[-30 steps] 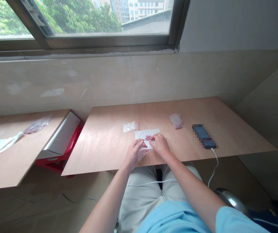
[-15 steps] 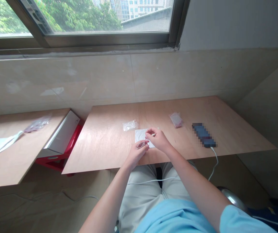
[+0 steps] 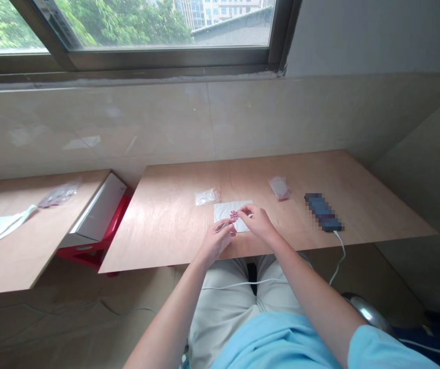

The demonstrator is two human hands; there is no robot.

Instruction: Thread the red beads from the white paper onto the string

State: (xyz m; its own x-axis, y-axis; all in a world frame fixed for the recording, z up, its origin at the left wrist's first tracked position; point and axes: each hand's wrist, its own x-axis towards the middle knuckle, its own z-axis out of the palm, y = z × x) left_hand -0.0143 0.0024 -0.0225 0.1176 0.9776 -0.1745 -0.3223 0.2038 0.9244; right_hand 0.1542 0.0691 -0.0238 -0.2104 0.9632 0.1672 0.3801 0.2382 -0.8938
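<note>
The left hand (image 3: 215, 243) is curled shut around what looks like a small clear plastic bag (image 3: 222, 226), while the right hand's fingertips (image 3: 241, 209) reach the small pink round tablets (image 3: 234, 214), gathered on a white paper square (image 3: 223, 211); whether they're gripping one, I can't tell.

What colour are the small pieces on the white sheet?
The small pieces are pinkish red; the head view shows them best.

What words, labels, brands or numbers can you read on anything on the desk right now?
None readable: the white paper sheet and clear plastic bag show no legible marks, and the dark phone is pixelated, so anything on it is too blurred to read.
</note>
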